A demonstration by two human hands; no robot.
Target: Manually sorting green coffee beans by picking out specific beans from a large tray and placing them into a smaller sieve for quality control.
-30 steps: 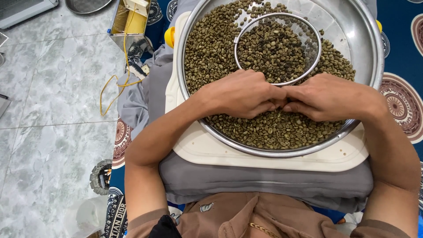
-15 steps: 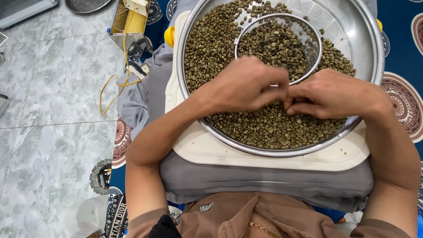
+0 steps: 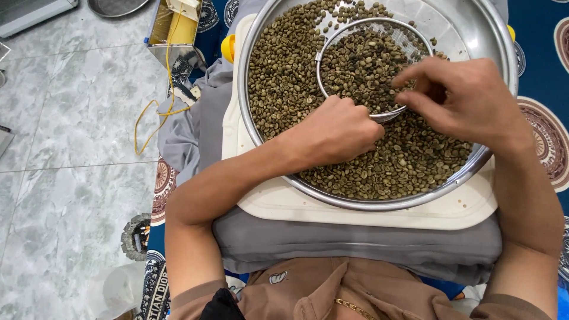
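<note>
The right hand (image 3: 468,98) hovers over the near rim of a small wire sieve (image 3: 373,65), thumb and fingers drawn into a narrow pinch, though whether a bean sits in that grip cannot be told. The left hand (image 3: 338,130) rests curled and closed, knuckles up, on the green coffee beans (image 3: 284,77), just beside the sieve. Beans and sieve lie in a wide steel basin (image 3: 492,35) on a cream tray (image 3: 355,210) over a grey cushion (image 3: 355,246).

left hand (image 3: 338,130) fingers buried in beans (image 3: 379,169); basin (image 3: 269,160) top cropped.
</note>
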